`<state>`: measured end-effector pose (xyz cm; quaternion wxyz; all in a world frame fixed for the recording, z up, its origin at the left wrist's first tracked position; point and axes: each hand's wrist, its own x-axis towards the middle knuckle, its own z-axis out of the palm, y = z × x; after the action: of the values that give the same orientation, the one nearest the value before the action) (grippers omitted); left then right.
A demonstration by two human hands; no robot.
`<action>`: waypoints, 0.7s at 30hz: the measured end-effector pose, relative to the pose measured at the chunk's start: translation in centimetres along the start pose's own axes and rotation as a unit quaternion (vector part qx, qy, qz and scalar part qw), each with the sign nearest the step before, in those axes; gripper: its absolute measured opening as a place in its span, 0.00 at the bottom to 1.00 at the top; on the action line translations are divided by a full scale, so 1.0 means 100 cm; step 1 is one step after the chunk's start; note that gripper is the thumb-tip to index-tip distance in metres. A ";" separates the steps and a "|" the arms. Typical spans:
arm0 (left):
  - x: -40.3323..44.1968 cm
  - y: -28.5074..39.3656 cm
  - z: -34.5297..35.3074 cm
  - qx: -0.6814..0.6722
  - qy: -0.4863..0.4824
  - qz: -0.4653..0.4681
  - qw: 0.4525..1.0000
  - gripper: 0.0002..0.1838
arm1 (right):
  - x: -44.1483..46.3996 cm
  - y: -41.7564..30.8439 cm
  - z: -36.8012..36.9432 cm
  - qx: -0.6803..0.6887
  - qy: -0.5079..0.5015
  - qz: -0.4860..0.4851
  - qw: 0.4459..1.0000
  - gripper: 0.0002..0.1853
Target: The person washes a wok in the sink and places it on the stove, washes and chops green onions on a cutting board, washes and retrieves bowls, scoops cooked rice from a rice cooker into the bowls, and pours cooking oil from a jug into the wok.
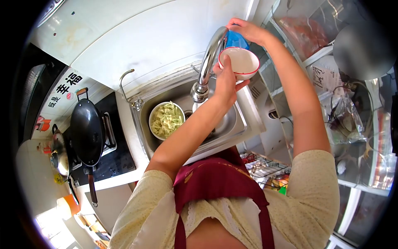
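Observation:
My left hand grips a white bowl with a red rim, with the thumb over its near edge. The bowl is tilted beside the tall chrome faucet. Just beyond it, my right hand is closed on a blue plastic item, perhaps a bag or pouch; the bowl hides its lower part. Below my left forearm, a white bowl of pale green shredded vegetable stands in the steel sink.
A black wok and a smaller pan are on the stove at left. A thin metal spout rises from the sink's left corner. Shelves with plastic bags stand at right, and a wire rack is below the sink.

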<state>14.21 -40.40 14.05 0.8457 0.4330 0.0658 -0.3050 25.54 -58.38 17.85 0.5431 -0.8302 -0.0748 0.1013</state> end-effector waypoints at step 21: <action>-0.019 -0.037 -0.096 0.025 -0.034 -0.150 0.988 0.21 | -0.056 0.043 0.023 0.064 0.442 -0.098 0.889 0.14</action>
<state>12.00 -33.73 6.33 0.7814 0.4281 0.0931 -0.4443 19.62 -59.42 13.47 0.5793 -0.7410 0.0986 -0.3251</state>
